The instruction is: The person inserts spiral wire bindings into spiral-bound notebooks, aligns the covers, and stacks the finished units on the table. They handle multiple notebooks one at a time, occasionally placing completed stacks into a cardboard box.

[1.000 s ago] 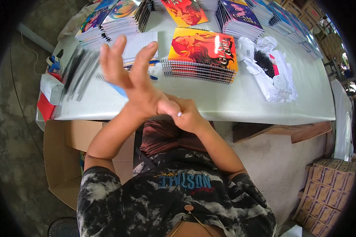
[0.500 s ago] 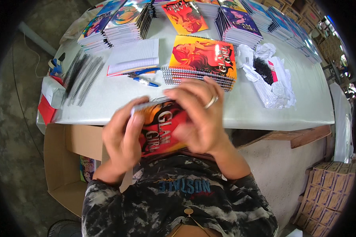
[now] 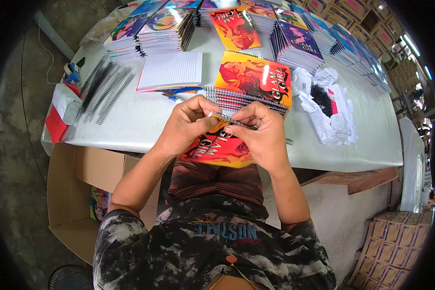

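Left hand [image 3: 191,117] pinched glossy red-yellow notebook [image 3: 218,151], right hand [image 3: 263,136] dark spiral coil [image 3: 224,117] at twelve-o'clock edge; crooked twist could snag coil.

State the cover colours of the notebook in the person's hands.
Notebook cover: mostly red, with yellow-orange and black; best seen in the head view.

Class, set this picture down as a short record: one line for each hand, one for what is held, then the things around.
Left hand: the left hand grips the far left corner of a red-and-yellow notebook
Right hand: the right hand pinches a spiral coil at the notebook's far edge
Held notebook: cover up, nearer the person than the stack
Beyond the hands: stack of spiral notebooks
Left on table: loose spiral coils
Right on table: crumpled striped paper
Below table, left: open cardboard box
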